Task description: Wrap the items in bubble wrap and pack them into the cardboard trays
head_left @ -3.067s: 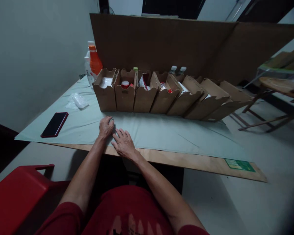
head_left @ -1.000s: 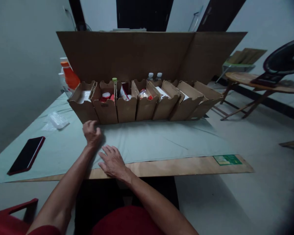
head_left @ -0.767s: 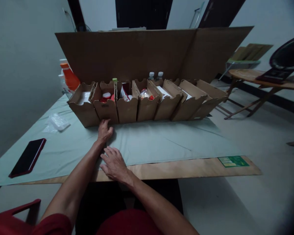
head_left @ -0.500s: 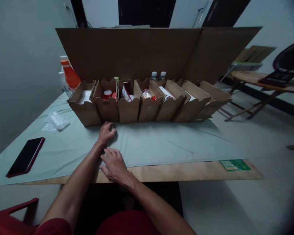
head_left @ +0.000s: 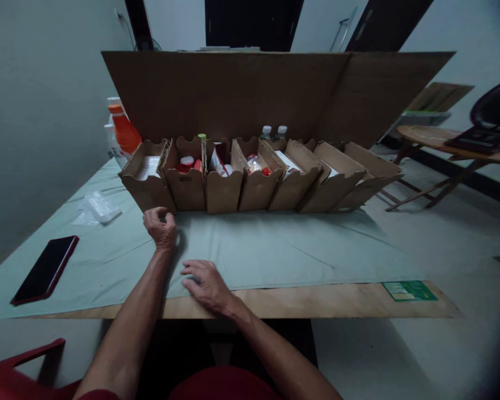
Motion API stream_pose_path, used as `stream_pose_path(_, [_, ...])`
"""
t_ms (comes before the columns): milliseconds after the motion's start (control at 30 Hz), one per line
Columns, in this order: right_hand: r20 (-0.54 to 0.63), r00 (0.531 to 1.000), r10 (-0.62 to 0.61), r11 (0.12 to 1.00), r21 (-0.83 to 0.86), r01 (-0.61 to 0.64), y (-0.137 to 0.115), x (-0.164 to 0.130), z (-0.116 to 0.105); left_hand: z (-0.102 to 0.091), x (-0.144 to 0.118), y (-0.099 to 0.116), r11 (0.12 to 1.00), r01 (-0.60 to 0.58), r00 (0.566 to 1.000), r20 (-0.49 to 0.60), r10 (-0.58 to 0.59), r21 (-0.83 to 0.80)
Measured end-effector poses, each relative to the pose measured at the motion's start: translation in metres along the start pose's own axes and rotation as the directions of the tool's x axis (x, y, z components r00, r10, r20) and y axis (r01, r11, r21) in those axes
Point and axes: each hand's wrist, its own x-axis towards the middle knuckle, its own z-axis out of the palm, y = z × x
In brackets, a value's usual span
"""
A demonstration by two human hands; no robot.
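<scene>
My left hand point(head_left: 161, 226) is at the foot of the leftmost cardboard bin point(head_left: 148, 189), with its fingers loosely bent and the thumb apart. It holds nothing that I can see, and whether it touches the bin is unclear. Lower down, my right hand point(head_left: 207, 285) rests near the front edge of the pale green cloth point(head_left: 266, 250), fingers stretched out and nothing in them. Several open cardboard bins stand in a row. Bubble wrap point(head_left: 150, 166) shows in the leftmost one, red items point(head_left: 186, 163) in its neighbour, and a white box point(head_left: 288, 161) farther right.
Behind the bins rises a tall cardboard panel point(head_left: 233, 94). An orange bottle point(head_left: 125, 129) stands at the back left. Loose bubble wrap point(head_left: 98, 207) and a phone point(head_left: 45, 269) lie on the left. A wooden table point(head_left: 425, 136) is off to the right.
My left hand has moved left, from below the second bin to the leftmost bin's foot. My right hand has shifted slightly right and down. The bins look unchanged.
</scene>
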Motion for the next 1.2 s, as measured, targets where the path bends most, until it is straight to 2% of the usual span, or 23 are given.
stream_pose_path(100, [-0.137,0.986,0.098,0.994,0.053,-0.091,0.027,0.021,-0.037,-0.002,0.011,-0.013,0.997,0.080,0.995,-0.061,-0.079,0.007])
stream_pose_path(200, [-0.236,0.955,0.181,0.983,0.025,-0.180,0.064,0.062,-0.075,0.006,0.013,-0.018,0.995,0.103,0.995,-0.009,-0.103,-0.009])
stream_pose_path(300, [-0.291,0.928,0.235,0.971,0.022,-0.239,0.098,0.102,-0.093,0.013,0.010,-0.017,0.994,0.108,0.994,0.030,-0.108,-0.019])
stream_pose_path(400, [-0.328,0.904,0.273,0.960,0.033,-0.278,0.120,0.121,-0.090,0.015,0.008,-0.018,0.994,0.108,0.993,0.044,-0.107,-0.019])
stream_pose_path(567, [-0.332,0.900,0.281,0.958,0.051,-0.281,0.132,0.116,-0.073,0.016,0.010,-0.022,0.994,0.113,0.991,0.066,-0.113,-0.001])
stream_pose_path(800, [-0.308,0.913,0.268,0.963,0.064,-0.262,0.131,0.111,-0.076,0.015,0.011,-0.020,0.992,0.124,0.987,0.101,-0.123,-0.004])
stream_pose_path(1000, [-0.301,0.916,0.267,0.964,0.067,-0.259,0.125,0.110,-0.080,0.012,0.007,-0.011,0.992,0.124,0.971,0.208,-0.113,-0.039])
stream_pose_path(1200, [-0.297,0.908,0.296,0.955,0.077,-0.286,0.124,0.110,-0.080,0.013,0.006,-0.009,0.990,0.134,0.962,0.246,-0.120,-0.041])
